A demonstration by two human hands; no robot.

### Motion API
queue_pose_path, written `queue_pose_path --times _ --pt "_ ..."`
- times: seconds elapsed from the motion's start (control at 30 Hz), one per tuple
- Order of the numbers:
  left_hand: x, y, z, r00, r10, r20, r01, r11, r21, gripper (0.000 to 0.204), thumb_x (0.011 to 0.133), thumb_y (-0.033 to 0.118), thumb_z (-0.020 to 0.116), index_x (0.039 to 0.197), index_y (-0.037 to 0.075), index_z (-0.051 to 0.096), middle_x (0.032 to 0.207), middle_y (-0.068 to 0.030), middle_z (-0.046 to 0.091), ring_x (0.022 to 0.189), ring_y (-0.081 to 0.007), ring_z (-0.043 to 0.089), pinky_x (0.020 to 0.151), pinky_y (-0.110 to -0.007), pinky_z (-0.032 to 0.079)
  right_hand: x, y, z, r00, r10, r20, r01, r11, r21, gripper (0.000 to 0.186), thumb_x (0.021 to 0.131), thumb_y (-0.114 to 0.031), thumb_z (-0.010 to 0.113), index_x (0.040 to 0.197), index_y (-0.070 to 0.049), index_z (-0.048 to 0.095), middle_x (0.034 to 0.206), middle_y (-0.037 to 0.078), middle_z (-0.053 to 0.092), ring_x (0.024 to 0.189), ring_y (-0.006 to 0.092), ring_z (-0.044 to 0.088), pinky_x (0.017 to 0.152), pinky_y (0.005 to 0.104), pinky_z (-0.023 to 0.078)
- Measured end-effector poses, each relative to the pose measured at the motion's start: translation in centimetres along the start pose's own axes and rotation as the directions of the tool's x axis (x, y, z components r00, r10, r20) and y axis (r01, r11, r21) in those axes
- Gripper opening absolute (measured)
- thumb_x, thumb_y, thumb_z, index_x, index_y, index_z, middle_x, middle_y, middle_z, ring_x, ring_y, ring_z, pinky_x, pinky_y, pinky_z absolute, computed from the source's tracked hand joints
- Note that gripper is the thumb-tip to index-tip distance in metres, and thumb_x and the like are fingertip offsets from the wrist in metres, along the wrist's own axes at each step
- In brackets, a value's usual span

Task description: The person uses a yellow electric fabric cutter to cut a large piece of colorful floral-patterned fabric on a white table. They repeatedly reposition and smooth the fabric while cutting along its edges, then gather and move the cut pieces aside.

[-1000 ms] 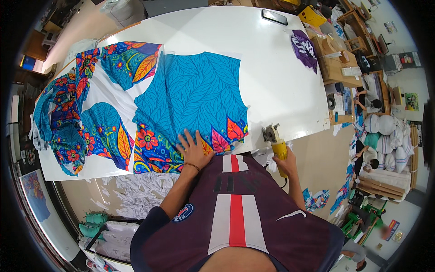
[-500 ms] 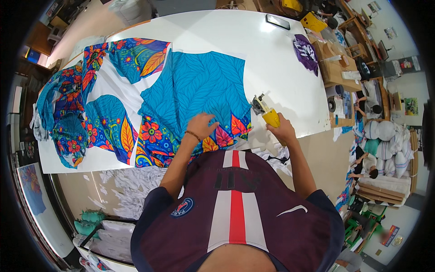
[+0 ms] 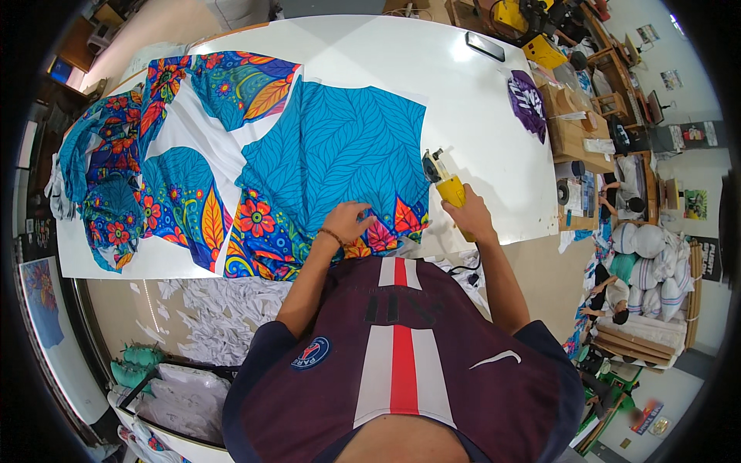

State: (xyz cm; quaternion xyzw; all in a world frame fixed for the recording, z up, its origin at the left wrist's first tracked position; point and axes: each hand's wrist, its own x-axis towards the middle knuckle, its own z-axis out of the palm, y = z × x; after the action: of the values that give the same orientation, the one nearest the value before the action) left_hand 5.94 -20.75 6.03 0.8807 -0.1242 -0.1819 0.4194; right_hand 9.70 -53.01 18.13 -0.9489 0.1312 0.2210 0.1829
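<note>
A printed fabric piece (image 3: 355, 135), teal leaves above and bright flowers along its lower part, lies flat on the white table. My left hand (image 3: 347, 222) rests on its lower part, fingers stretched out and holding nothing. In my right hand (image 3: 469, 216) is a yellow handheld electric fabric cutter (image 3: 450, 190), gripped around its body. Its metal head points up and left, just right of the fabric's right edge; whether the blade touches the cloth I cannot tell. More flowered fabric (image 3: 181, 204), with white strips between the prints, joins on the left, bunched at the far left end.
A phone (image 3: 485, 46) and a crumpled purple cloth (image 3: 527, 106) lie at the table's far right. Cardboard boxes (image 3: 575, 127) stand beyond its right edge. White scraps (image 3: 212, 316) cover the floor in front of the table. Other people work at the far right.
My right hand has brought the cutter slightly left and away from me, its head turned more upright along the fabric's right edge. My left hand stays on the fabric. The whole view has shifted a little.
</note>
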Motion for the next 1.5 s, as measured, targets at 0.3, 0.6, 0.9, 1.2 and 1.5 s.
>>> queue_pose_path --times 0.3,0.6,0.9,1.2,1.5 --pt "0.3 -0.6 0.1 0.999 0.028 0.019 -0.028 0.999 0.018 0.044 0.092 0.041 0.073 0.120 0.008 0.075 0.098 -0.0131 0.073 0.095 -0.0341 0.070 0.081 -0.047 0.057 1.9 -0.9 1.8 0.998 0.036 -0.043 -0.035 0.999 0.015 0.066 0.081 -0.053 0.073 0.122 -0.004 0.055 0.106 0.027 0.072 0.102 0.0462 0.072 0.087 0.0544 0.057" --pt "0.1 -0.4 -0.1 0.999 0.034 0.016 -0.034 0.999 -0.001 0.043 0.091 0.040 0.074 0.120 0.007 0.075 0.097 -0.0132 0.072 0.094 -0.0341 0.070 0.080 -0.046 0.056 4.2 -3.1 2.4 0.993 0.098 -0.066 -0.095 0.995 0.039 0.073 0.081 -0.055 0.072 0.127 -0.001 0.054 0.112 0.028 0.072 0.106 0.0454 0.072 0.090 0.0539 0.057" --pt "0.2 -0.6 0.1 0.999 0.036 0.015 -0.036 0.999 -0.017 0.043 0.092 0.040 0.074 0.121 0.008 0.074 0.096 -0.0137 0.072 0.093 -0.0340 0.069 0.082 -0.046 0.056 7.8 -5.3 2.3 0.980 0.159 -0.122 -0.150 0.985 0.086 0.074 0.081 -0.057 0.072 0.126 0.000 0.055 0.117 0.027 0.071 0.107 0.0429 0.072 0.092 0.0515 0.058" --pt "-0.1 -0.4 0.1 0.998 0.030 -0.047 -0.029 0.999 0.022 0.045 0.091 0.042 0.074 0.121 0.009 0.073 0.104 -0.0157 0.070 0.101 -0.0368 0.066 0.087 -0.048 0.053 13.7 -7.1 1.1 0.957 0.204 -0.206 -0.174 0.973 0.154 0.077 0.080 -0.057 0.073 0.127 0.002 0.057 0.119 0.026 0.071 0.110 0.0406 0.072 0.094 0.0502 0.058" --pt "-2.5 0.5 0.2 0.975 -0.051 -0.218 0.134 0.914 0.384 0.117 0.072 0.073 0.078 0.166 0.020 0.032 0.173 -0.0261 0.006 0.157 -0.0537 0.002 0.123 -0.070 0.007 15.0 -1.6 1.9 0.973 0.112 -0.202 -0.044 0.948 0.316 0.075 0.080 -0.053 0.076 0.127 0.003 0.060 0.117 0.027 0.072 0.109 0.0403 0.072 0.092 0.0489 0.058"
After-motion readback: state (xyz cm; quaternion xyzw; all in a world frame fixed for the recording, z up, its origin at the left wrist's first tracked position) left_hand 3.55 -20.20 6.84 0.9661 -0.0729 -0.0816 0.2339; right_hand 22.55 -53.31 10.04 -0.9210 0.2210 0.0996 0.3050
